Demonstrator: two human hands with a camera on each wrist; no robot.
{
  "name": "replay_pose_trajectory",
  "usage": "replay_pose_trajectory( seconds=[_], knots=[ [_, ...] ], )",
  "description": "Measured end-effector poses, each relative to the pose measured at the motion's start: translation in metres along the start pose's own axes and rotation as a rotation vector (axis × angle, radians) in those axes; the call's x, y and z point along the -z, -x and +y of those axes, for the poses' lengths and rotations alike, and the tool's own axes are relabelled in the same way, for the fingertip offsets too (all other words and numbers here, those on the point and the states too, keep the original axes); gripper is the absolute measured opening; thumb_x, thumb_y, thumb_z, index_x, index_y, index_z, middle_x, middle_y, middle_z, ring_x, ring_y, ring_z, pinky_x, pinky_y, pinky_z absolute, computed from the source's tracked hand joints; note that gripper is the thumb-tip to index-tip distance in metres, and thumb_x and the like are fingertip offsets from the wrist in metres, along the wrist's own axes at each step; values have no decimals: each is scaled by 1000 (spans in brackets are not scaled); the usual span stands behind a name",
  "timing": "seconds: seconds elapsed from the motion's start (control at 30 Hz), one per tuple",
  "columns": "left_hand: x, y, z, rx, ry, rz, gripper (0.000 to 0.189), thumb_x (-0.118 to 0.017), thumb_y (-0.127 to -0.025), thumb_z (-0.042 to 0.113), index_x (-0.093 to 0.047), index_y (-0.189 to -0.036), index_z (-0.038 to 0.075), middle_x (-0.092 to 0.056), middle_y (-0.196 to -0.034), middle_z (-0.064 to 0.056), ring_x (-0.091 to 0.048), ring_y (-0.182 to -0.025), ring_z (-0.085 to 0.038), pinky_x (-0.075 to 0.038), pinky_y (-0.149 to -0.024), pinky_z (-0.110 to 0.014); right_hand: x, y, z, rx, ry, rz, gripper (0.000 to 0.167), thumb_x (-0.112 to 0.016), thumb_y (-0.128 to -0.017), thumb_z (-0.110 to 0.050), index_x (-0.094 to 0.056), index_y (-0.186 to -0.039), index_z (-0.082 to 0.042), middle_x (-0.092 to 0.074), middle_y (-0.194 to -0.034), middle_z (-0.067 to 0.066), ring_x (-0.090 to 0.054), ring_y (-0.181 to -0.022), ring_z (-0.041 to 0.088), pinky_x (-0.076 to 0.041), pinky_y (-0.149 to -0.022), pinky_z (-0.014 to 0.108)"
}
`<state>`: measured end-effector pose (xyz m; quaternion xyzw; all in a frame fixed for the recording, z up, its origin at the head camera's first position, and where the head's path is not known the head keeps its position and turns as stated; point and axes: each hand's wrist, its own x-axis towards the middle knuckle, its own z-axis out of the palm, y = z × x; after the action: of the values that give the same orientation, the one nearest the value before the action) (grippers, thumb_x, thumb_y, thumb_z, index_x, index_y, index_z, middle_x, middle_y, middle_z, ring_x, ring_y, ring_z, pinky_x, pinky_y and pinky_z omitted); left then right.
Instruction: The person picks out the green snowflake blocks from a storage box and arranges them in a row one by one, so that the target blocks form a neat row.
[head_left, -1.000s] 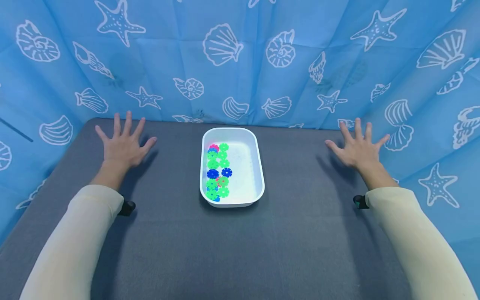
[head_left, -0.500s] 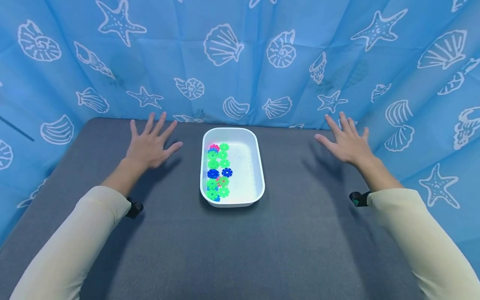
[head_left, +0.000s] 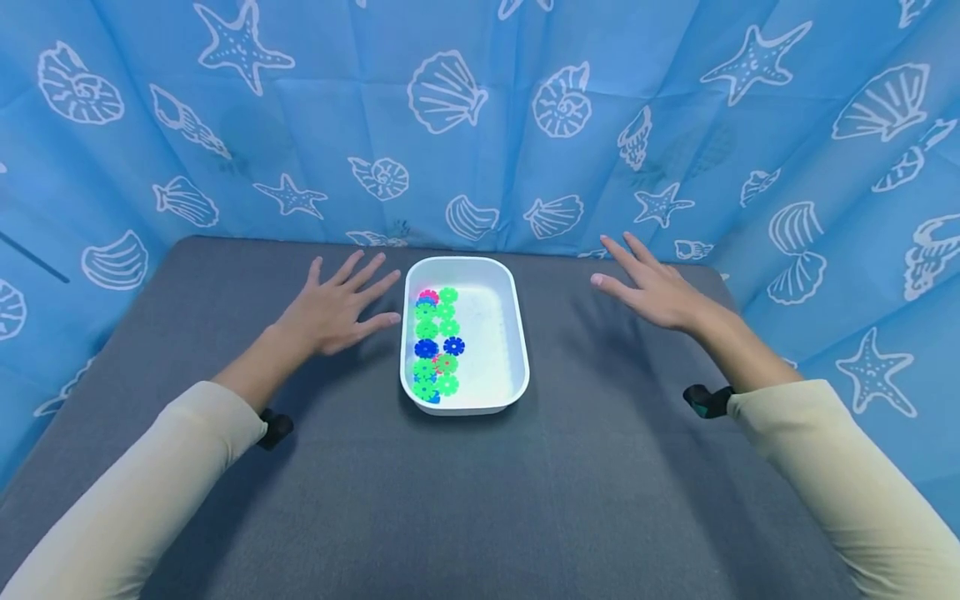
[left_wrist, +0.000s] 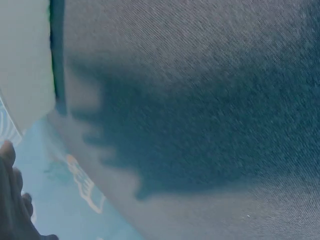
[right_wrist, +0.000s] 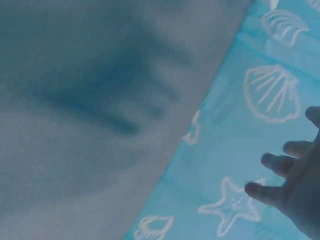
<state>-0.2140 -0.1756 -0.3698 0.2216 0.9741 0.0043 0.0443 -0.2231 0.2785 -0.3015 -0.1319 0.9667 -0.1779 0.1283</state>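
A white rectangular tub (head_left: 487, 392) with rounded corners stands at the middle of the table. Along its left side lie several flower-shaped plastic discs: green discs (head_left: 447, 384), dark blue discs (head_left: 453, 346) and a pink disc (head_left: 429, 295). Just left of the tub is my left hand (head_left: 330, 312), fingers spread, its thumb tip close to the rim. My right hand (head_left: 652, 292) hovers to the right of the tub, farther off, with fingers extended. Neither hand holds anything. In the left wrist view, the tub's wall (left_wrist: 25, 60) shows at the upper left and part of the left hand (left_wrist: 15, 205) at the edge.
A grey cloth-covered table (head_left: 480, 500) spans the view. Behind it and on both sides hangs a blue curtain (head_left: 322, 108) printed with white shells and starfish. Black wrist straps (head_left: 276, 429) sit at both cuffs. Hand shadows fall on the cloth.
Both hands have moved inward toward the tub, the left rightward until it is beside the rim, the right leftward. The tub and discs have not moved.
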Motion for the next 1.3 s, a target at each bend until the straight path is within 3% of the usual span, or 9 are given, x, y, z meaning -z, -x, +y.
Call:
replay_pose_trajectory(
  seconds=[0.17,0.3,0.5,0.83,1.13,1.3],
  knots=[
    [1,2,9,-33,30,-94,81,-33,-96,73,-14,-161,29,-5,-168,-5,-7,-152,-37,-4,-112,-72,2,-1,-22,70,-151,-70,79,-39,-101,-58,-5,-162,-21,5,-167,9,4,-153,34,-7,-114,69],
    [1,4,12,-68,43,-132,81,-34,-96,72,-12,-161,29,-6,-168,-4,-11,-151,-38,-5,-112,-72,3,-1,-38,112,-231,-109,76,-39,-103,-56,-7,-162,-19,-7,-167,9,-12,-152,35,-17,-116,62],
    [0,4,15,-113,64,-145,84,-37,-95,72,-11,-161,27,-7,-168,-4,-13,-150,-39,-5,-112,-72,4,-3,-62,171,-320,-183,72,-38,-105,-48,-11,-161,-12,-13,-166,13,-16,-151,34,-20,-116,60],
    [3,5,21,-173,37,-130,85,-40,-94,72,-16,-161,25,-9,-167,-3,-15,-151,-37,-7,-113,-72,-10,-15,-89,156,-374,-324,74,-40,-103,-51,-18,-160,-9,-19,-165,12,-17,-151,33,-20,-117,58],
    [2,6,21,-172,30,-129,85,-40,-94,72,-16,-161,25,-10,-167,-3,-14,-151,-37,-8,-113,-71,-25,-27,-114,167,-351,-481,64,-51,-101,-46,-42,-151,-7,-49,-149,10,-42,-140,26,-32,-114,52],
    [1,4,22,-163,41,-137,86,-38,-93,74,-15,-161,26,-10,-167,-4,-15,-151,-38,-10,-112,-72,-31,-34,-122,150,-410,-592,59,-53,-101,-41,-48,-145,-2,-61,-136,13,-58,-127,24,-40,-110,45]
  ],
)
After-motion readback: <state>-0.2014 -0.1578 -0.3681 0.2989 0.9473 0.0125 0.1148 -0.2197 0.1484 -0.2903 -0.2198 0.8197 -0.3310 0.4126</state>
